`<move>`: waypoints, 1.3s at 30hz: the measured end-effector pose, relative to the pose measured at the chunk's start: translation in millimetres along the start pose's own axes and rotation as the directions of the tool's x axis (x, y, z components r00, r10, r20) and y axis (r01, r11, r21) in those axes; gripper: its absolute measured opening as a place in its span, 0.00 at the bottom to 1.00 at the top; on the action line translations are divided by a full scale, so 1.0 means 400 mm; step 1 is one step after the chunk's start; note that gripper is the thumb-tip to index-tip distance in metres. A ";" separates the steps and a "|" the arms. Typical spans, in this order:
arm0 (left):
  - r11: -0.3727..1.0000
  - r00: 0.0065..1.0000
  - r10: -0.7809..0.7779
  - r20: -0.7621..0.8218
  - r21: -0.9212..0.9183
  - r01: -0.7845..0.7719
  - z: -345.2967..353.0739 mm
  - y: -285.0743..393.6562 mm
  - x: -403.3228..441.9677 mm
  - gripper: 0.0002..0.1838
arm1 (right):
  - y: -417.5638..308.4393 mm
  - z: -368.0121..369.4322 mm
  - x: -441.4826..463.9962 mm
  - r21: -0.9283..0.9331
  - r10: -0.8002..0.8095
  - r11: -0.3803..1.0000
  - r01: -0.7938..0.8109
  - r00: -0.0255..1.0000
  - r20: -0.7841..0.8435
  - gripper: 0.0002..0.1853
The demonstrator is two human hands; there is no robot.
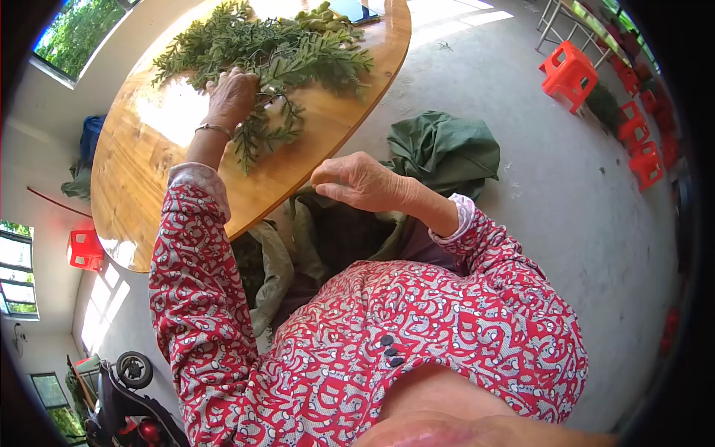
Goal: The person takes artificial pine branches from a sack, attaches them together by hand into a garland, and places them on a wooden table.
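A loose heap of green, needle-leaved evergreen sprigs [246,45] lies on the far part of the oval wooden table [141,164]. My left hand [232,97] reaches into the near side of that heap, its fingers closed round a sprig [261,138] that trails toward the table edge. Just off the table's right edge, my right hand [354,181] hovers with curled fingers; whatever they may hold is hidden. Below it, an open cloth sack [272,276] with dark contents stands between my lap and the table.
Pale green pods or bundles [320,18] and a flat dark device [354,10] sit at the table's far end. A green cloth bag [445,153] is on the floor to the right. Red stools [570,74] stand beyond; a motorbike [126,406] is at lower left.
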State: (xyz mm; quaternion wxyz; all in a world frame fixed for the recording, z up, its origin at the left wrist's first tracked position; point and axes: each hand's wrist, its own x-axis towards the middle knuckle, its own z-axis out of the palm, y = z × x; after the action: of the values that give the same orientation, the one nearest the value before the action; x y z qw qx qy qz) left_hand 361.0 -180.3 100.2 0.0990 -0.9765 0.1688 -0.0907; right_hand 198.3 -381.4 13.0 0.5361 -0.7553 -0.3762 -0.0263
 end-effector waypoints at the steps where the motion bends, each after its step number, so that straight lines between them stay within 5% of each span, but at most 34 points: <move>1: 0.993 0.986 0.048 -0.159 -0.103 -0.065 0.000 -0.012 0.007 0.10 | -0.007 -0.001 0.017 -0.058 -0.055 0.997 0.052 0.997 -0.046 0.11; 4: 0.855 0.847 0.085 -0.524 -0.399 -0.332 0.010 -0.085 0.051 0.08 | -0.023 -0.002 0.094 -0.231 -0.255 0.949 0.215 0.954 -0.159 0.15; 6: 0.747 0.900 -0.022 -0.436 -0.606 -0.275 -0.052 -0.080 0.040 0.08 | -0.023 0.001 0.172 -0.345 -0.424 0.875 0.339 0.881 -0.209 0.20; 9: 0.527 0.918 -0.089 -0.387 -0.800 -0.287 -0.100 -0.066 0.028 0.10 | 0.006 0.044 0.263 -0.677 -0.451 0.700 0.229 0.876 -0.170 0.24; 11: 0.453 0.977 -0.097 -0.192 -0.882 -0.128 -0.153 -0.034 -0.018 0.10 | 0.063 0.059 0.310 -0.737 -0.353 0.653 0.173 0.931 -0.094 0.28; 14: 0.302 0.958 -0.176 -0.225 -0.939 -0.165 -0.154 -0.041 -0.045 0.11 | 0.107 0.057 0.336 -0.776 -0.054 0.628 0.056 0.998 0.029 0.28; 17: 0.037 0.877 -0.426 -0.221 -0.973 -0.227 -0.153 -0.105 -0.061 0.09 | 0.178 0.031 0.319 -0.750 0.003 0.660 -0.037 0.999 -0.046 0.26; 19: -0.058 0.895 -0.420 -0.150 -0.980 -0.191 -0.172 -0.160 -0.093 0.10 | 0.194 0.003 0.318 -0.736 0.018 0.672 -0.080 0.996 -0.092 0.26; 21: -0.061 0.901 -0.420 -0.106 -0.988 -0.144 -0.187 -0.191 -0.133 0.11 | 0.207 -0.012 0.317 -0.736 0.052 0.667 -0.118 0.992 -0.112 0.26; 23: -0.151 0.976 -0.200 -0.088 -0.981 -0.120 -0.203 -0.229 -0.170 0.11 | 0.208 -0.023 0.325 -0.756 0.096 0.639 -0.145 0.989 -0.108 0.26; 27: -0.081 0.961 -0.277 0.015 -0.997 -0.008 -0.205 -0.221 -0.208 0.12 | 0.182 -0.018 0.330 -0.737 0.089 0.659 -0.151 0.988 -0.123 0.23; 28: -0.107 0.957 -0.289 0.020 -0.994 -0.011 -0.202 -0.215 -0.212 0.12 | 0.168 -0.016 0.315 -0.805 -0.031 0.587 -0.086 0.991 -0.129 0.17; 31: -0.133 0.961 -0.275 0.017 -0.991 -0.021 -0.176 -0.226 -0.217 0.12 | 0.101 -0.037 0.303 -0.689 -0.143 0.720 0.083 0.989 -0.030 0.12; 32: -0.127 0.956 -0.293 0.024 -0.992 -0.014 -0.171 -0.220 -0.217 0.12 | 0.078 -0.035 0.293 -0.672 -0.253 0.735 0.093 0.957 -0.144 0.12; 35: -0.131 0.935 -0.350 0.048 -0.991 0.002 -0.163 -0.185 -0.216 0.12 | 0.087 -0.057 0.332 -0.630 -0.596 0.731 0.265 0.697 -0.399 0.13; 39: -0.156 0.973 -0.229 0.041 -0.988 0.005 -0.125 -0.164 -0.218 0.13 | 0.108 -0.036 0.389 -0.745 -0.521 0.666 0.048 0.744 -0.417 0.39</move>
State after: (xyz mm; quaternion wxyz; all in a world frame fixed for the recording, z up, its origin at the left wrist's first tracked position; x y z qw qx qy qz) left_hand 290.0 -97.7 150.6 -0.6940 -0.7134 0.0962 -0.0122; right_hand 340.6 -315.3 54.0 0.2915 -0.7758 -0.2682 -0.4911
